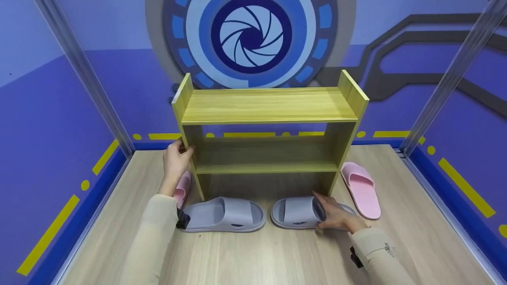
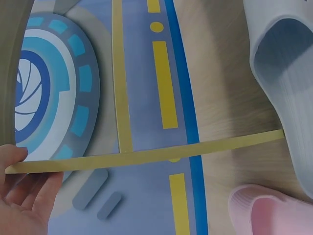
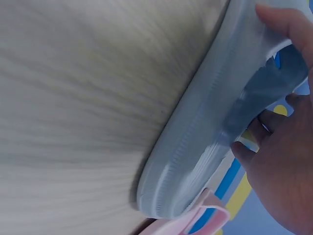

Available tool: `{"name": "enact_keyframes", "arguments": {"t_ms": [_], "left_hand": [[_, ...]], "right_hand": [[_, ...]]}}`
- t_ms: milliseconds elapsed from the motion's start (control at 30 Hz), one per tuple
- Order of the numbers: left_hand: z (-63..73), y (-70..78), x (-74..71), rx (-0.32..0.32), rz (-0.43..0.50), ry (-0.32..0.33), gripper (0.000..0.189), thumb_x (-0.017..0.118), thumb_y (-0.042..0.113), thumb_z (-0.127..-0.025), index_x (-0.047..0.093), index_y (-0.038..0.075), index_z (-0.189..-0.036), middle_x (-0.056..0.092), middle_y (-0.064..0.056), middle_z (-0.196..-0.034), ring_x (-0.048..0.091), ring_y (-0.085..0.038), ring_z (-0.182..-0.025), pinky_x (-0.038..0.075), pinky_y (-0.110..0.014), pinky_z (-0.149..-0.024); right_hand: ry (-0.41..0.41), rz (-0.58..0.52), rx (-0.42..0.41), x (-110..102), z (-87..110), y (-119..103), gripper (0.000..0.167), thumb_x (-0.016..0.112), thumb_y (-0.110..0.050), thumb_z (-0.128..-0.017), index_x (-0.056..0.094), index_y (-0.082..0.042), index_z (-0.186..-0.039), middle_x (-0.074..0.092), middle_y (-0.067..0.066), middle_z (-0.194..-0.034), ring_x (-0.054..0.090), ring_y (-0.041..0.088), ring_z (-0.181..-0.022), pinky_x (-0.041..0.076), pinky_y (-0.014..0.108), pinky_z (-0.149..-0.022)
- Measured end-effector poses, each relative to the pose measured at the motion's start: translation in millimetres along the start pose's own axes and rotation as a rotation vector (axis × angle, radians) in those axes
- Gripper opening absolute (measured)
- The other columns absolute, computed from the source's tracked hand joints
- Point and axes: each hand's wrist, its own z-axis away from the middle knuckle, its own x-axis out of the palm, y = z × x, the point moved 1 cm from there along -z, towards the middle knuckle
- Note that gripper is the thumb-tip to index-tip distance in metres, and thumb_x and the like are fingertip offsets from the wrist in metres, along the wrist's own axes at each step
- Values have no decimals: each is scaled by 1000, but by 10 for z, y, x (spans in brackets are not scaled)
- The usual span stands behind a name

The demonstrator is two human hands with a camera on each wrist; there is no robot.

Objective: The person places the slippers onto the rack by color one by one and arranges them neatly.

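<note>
A small wooden shelf [image 1: 269, 105] with two boards stands at the middle of the floor. My left hand [image 1: 177, 158] holds the edge of its left side panel; in the left wrist view the thumb and fingers pinch the panel from both sides. Two grey slippers lie in front of the shelf. The right grey slipper [image 1: 299, 209] points left, and my right hand [image 1: 336, 213] spans it behind the strap. Seen from the right wrist, the thumb lies on its near side and the fingers on the far side. The left grey slipper [image 1: 210, 215] points right, beneath my left forearm.
A pink slipper [image 1: 364, 194] lies right of the shelf. Another pink slipper [image 1: 182, 190] is partly hidden behind my left arm. Blue printed walls [image 1: 119, 91] and metal posts [image 1: 85, 75] enclose the wooden floor [image 1: 237, 261].
</note>
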Motion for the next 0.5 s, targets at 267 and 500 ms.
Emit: {"name": "enact_keyframes", "arguments": {"t_ms": [267, 500], "left_hand": [[-16, -14, -11, 5, -37, 12, 19, 61, 9, -79, 62, -4, -93, 63, -19, -86, 60, -27, -77, 48, -38, -68], [-17, -21, -9, -7, -21, -7, 22, 60, 8, -80, 61, -6, -96, 63, -20, -89, 59, -28, -80, 48, -38, -70]], "right_hand": [[27, 74, 7, 21, 11, -1, 99, 77, -21, -53, 27, -9, -137, 29, 34, -127, 25, 47, -118, 28, 55, -91], [71, 47, -80, 51, 18, 34, 96, 80, -25, -51, 32, -7, -133, 39, 21, -116, 43, 35, -103, 37, 48, -82]]}}
